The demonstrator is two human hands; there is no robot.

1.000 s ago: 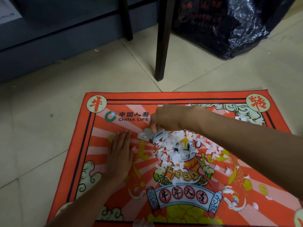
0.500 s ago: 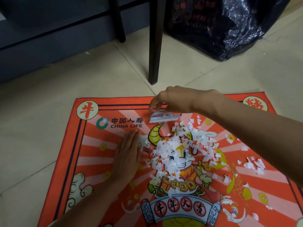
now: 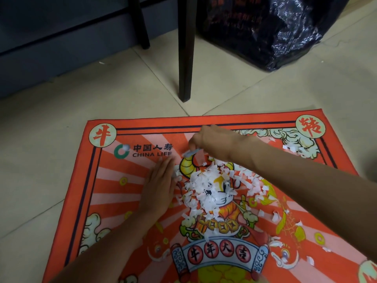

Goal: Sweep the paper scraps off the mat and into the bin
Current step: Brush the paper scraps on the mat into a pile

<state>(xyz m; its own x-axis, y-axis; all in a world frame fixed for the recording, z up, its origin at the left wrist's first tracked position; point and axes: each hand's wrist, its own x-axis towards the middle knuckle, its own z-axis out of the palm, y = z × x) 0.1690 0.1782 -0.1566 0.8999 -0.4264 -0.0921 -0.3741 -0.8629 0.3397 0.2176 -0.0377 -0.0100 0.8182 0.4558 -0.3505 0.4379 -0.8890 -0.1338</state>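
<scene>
Lying heaped mid-mat (image 3: 106, 180), paper scraps (image 3: 212, 186) trail toward its right edge.

Two bare arms enter from the lower edge of the view. No sleeve, glove, ring, watch or band shows on either. The left hand (image 3: 158, 186) is bare, its fingers (image 3: 165, 166) long and slim, with short, unpainted nails at the tips. Behind the fingers, wrist and forearm are uncovered down to the frame edge. The right hand (image 3: 212, 139) is also bare; its knuckles form a rounded ridge behind the fingers. The right forearm is uncovered along its whole visible length, widening toward the frame edge.
</scene>
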